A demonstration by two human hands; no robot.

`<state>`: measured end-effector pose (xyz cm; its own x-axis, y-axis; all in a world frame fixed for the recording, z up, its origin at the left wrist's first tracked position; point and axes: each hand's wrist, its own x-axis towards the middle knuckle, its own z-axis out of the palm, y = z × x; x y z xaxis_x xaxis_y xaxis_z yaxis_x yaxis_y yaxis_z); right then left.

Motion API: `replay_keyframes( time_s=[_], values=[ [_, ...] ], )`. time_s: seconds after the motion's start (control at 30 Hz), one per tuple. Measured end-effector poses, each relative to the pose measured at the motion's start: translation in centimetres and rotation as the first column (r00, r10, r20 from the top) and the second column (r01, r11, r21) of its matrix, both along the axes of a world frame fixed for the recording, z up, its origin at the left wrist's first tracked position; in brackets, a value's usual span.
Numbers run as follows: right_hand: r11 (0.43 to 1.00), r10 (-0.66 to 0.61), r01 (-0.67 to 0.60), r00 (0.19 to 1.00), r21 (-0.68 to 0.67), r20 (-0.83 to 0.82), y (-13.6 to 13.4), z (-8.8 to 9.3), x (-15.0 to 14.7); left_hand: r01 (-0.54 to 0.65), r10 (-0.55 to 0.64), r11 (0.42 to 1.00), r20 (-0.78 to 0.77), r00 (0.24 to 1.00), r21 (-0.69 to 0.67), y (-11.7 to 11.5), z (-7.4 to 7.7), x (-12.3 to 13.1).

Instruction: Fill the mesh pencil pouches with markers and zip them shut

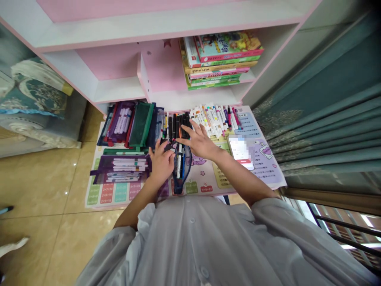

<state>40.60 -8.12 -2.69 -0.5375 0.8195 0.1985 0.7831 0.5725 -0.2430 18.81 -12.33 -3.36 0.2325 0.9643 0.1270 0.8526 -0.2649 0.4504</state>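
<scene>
A navy mesh pencil pouch [177, 186] lies before me with a white marker [179, 161] and a few dark and blue pens inside. At its upper left edge is my left hand [161, 163], its fingers bent and thumb and forefinger closed on the dark fabric. My right hand [201, 142] reaches over the pouch's upper right side, fingers spread, with the tips near a row of black pens [174, 126]. Whether those fingertips touch the pens is hard to tell. White-barrelled markers [210, 119] lie in a pile beyond the right hand.
Filled mesh pouches, one purple [102, 167] and one green [141, 125], lie on the left of the printed tabletop [208, 186]. A phone [242, 153] rests at the right. Behind stands a shelf [166, 95] holding stacked books [220, 65]. A curtain [321, 107] hangs to the right.
</scene>
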Motion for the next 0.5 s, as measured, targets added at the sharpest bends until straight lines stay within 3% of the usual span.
replay_keyframes(
  time_s=[0.2,0.5],
  values=[
    [0.993,0.116,-0.115,0.993,0.024,-0.027,-0.1,0.2,-0.1,0.087,-0.088,0.995,-0.03,0.996,-0.044,-0.2,0.6,0.2],
    [0.998,0.064,-0.065,0.983,0.001,-0.172,-3.1,-1.9,1.8,0.181,-0.192,0.97,-0.054,0.98,-0.165,0.0,1.5,0.9]
  ],
)
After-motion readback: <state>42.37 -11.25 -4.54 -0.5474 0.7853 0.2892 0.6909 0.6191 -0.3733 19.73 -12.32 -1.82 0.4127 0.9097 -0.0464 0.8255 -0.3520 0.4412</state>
